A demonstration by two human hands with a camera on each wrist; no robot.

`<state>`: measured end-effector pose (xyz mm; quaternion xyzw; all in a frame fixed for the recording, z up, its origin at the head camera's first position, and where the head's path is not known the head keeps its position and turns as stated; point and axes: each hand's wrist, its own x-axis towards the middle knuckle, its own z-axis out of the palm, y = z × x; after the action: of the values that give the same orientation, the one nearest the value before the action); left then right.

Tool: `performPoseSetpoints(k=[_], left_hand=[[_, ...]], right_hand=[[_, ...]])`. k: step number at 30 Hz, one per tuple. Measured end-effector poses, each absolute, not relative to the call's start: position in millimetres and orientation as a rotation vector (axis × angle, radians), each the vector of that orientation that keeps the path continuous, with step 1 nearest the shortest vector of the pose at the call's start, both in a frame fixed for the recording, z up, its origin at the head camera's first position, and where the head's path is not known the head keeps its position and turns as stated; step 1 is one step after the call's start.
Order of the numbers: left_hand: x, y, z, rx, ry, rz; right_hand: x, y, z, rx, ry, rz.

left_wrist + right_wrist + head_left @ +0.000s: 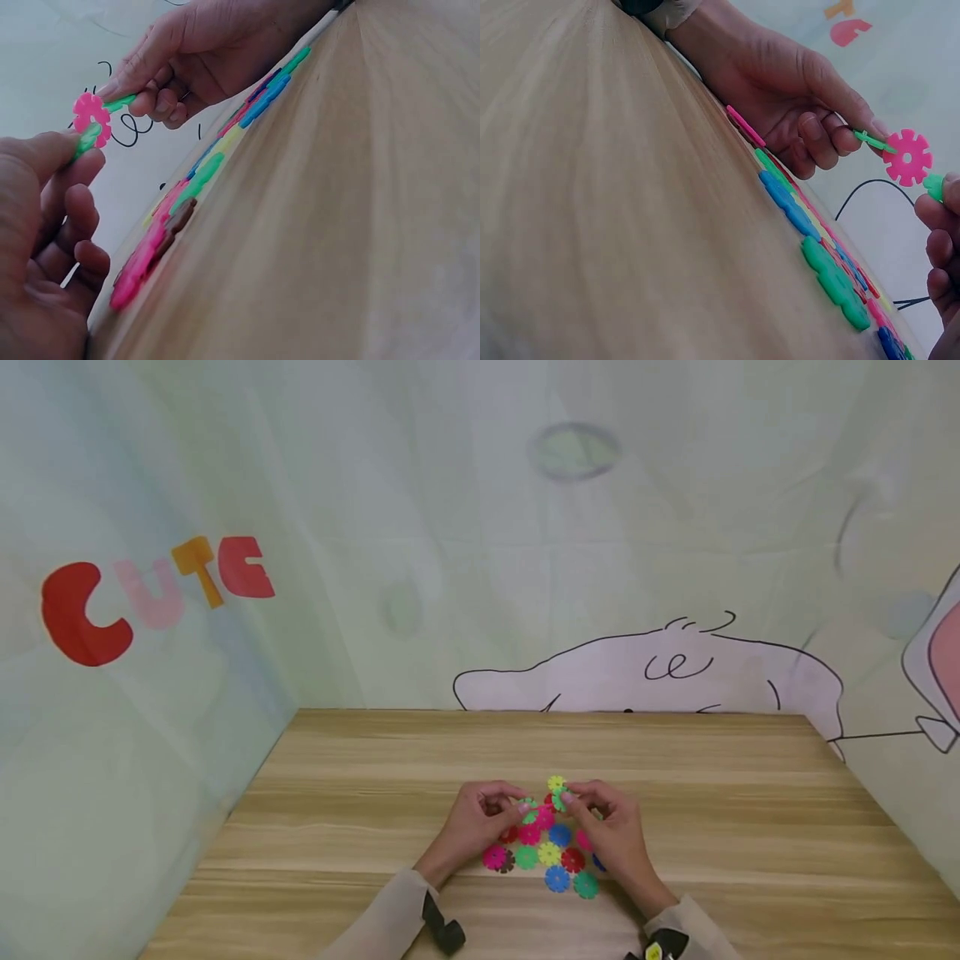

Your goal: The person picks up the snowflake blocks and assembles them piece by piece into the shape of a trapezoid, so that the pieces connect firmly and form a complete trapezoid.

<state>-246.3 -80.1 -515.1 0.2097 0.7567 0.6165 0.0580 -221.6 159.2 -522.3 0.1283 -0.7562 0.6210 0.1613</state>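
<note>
Wood-grain tabletop [360, 760] lies below. Left hand [472, 822] and right hand [617, 831] each pinch a green disc [561, 799], a pink disc [919, 159] between.

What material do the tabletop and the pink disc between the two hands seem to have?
The pink disc is probably plastic, smooth and fairly matte: uniform colour, cleanly cut notches. The tabletop looks like wood or wood-look laminate, low sheen, with long brown grain streaks.
</note>
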Motion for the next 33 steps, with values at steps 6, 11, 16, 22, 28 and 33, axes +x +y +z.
performPoseSetpoints(k=[6, 11, 16, 22, 28, 33], left_hand=[[-246.5, -79.7, -515.0, 0.602, 2.316, 1.867], [-246.8, -79.2, -514.6, 0.599, 2.309, 1.875], [-247.5, -79.6, -515.9, 0.611, 2.312, 1.871], [-245.1, -78.3, -515.0, 0.589, 2.307, 1.876], [-243.6, -76.2, -515.0, 0.575, 2.305, 1.865], [-245.1, -75.7, -516.9, 0.588, 2.300, 1.871]], right_hand=[[-221.5, 158.8, -522.4, 0.347, -2.163, 1.793], [-220.7, 158.1, -521.3, 0.327, -2.164, 1.809], [-219.9, 157.5, -520.4, 0.329, -2.168, 1.820], [-218.2, 154.9, -520.4, 0.362, -2.138, 1.866], [-214.6, 149.5, -517.8, 0.286, -2.110, 1.940], [-214.0, 147.8, -515.3, 0.245, -2.124, 1.972]])
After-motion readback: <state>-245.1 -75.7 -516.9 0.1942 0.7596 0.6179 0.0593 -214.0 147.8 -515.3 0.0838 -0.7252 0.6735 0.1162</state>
